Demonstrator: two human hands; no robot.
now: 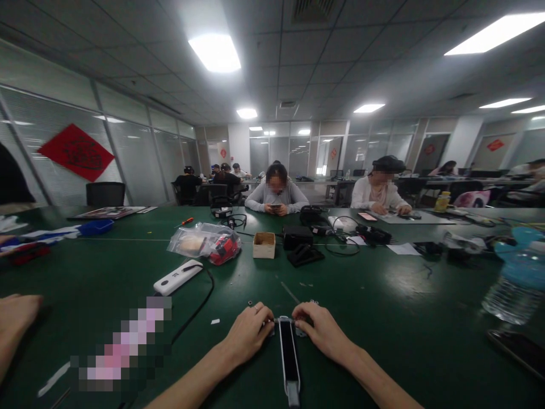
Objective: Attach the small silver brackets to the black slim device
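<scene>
A long, narrow black piece with a silver-white rim (290, 355) lies on the green table, pointing away from me. Its near end carries a grey block-like tip. At its far end, my left hand (251, 329) is closed in a pinch on the left side. Opposite it, my right hand (320, 329) pinches at the right side of the same end. Small metal parts show at the fingertips of both hands, mostly covered by the fingers, so I cannot make out exactly what each hand grips. A small ring-like bit (250, 303) sits just beyond my left hand.
A white power strip (179, 277) with a black cable lies left. Ahead are plastic bags with a red item (225, 247), an open small box (264, 246) and black devices (298, 236). Right stand a water bottle (513, 289) and a phone (517, 349). Another person's hand (19, 312) rests left.
</scene>
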